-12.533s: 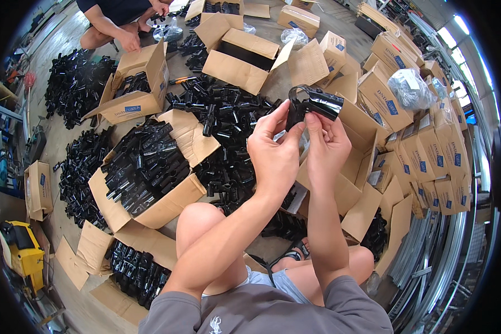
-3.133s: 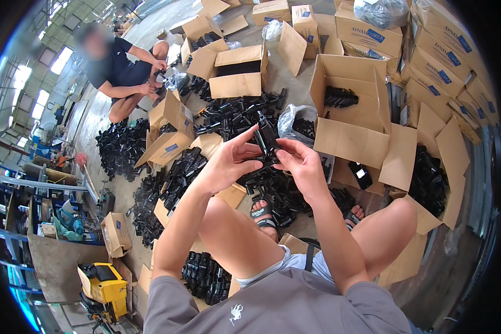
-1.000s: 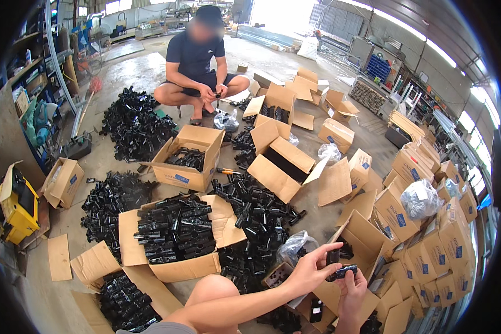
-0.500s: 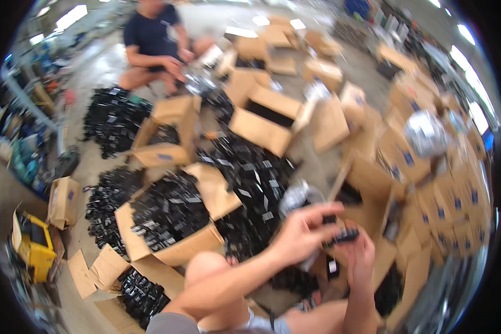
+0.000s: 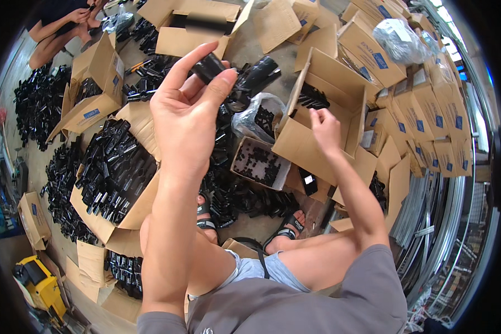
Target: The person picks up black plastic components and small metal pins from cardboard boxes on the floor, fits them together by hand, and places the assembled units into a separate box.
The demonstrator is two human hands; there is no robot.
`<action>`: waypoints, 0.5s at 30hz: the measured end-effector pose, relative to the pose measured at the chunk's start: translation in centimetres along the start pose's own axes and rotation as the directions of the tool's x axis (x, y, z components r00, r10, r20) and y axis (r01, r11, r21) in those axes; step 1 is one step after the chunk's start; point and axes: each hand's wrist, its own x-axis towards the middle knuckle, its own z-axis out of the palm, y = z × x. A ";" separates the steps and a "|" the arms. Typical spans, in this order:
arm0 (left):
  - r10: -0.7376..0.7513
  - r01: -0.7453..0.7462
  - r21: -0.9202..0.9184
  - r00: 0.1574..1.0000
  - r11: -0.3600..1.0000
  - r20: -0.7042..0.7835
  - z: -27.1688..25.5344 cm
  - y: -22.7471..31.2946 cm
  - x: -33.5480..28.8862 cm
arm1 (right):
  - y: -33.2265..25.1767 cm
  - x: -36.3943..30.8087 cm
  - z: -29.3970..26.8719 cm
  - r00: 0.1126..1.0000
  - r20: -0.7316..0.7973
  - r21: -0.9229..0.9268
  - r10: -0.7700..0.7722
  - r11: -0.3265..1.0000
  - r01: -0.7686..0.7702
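Raised in front of me, my left hand point(image 5: 186, 114) grips a glossy black tubular plastic part point(image 5: 209, 68) between thumb and fingers. Another black tube end point(image 5: 261, 75) shows just beyond it; whether they are one piece I cannot tell. My right hand point(image 5: 325, 131) is over the near side of an open cardboard box point(image 5: 312, 151), its fingertips pinched together; what they hold, if anything, is hidden. Inside that box lie several black parts point(image 5: 313, 96). Between my hands stand a clear plastic bag point(image 5: 244, 121) and a small carton point(image 5: 284, 177), both with small black pieces in them.
A full box point(image 5: 89, 217) of black parts stands at left, with heaps of similar parts point(image 5: 39, 106) around it. Stacked cartons point(image 5: 417, 114) line the right, near metal bars point(image 5: 423, 222). A co-worker point(image 5: 58, 25) sits far left. A yellow tool case point(image 5: 44, 286) lies lower left.
My hands were together on a black part at the right; now they are apart, the left raised with a part, the right at the box. The view has turned downward and right.
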 end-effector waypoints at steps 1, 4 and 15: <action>-0.004 0.004 0.007 1.000 1.000 -0.011 -0.1 0.1 0.2 | -1.5 -1.3 1.8 0.996 0.025 0.036 -0.087 0.996 0.086; -0.025 0.025 0.004 0.999 1.000 -0.025 0.3 0.9 0.7 | -3.0 -2.8 8.1 0.899 0.273 -0.147 -0.342 0.909 0.390; -0.142 0.142 0.000 0.990 0.990 -0.003 1.1 0.6 2.8 | 4.2 7.2 27.5 0.930 0.343 -0.268 0.134 0.963 -0.040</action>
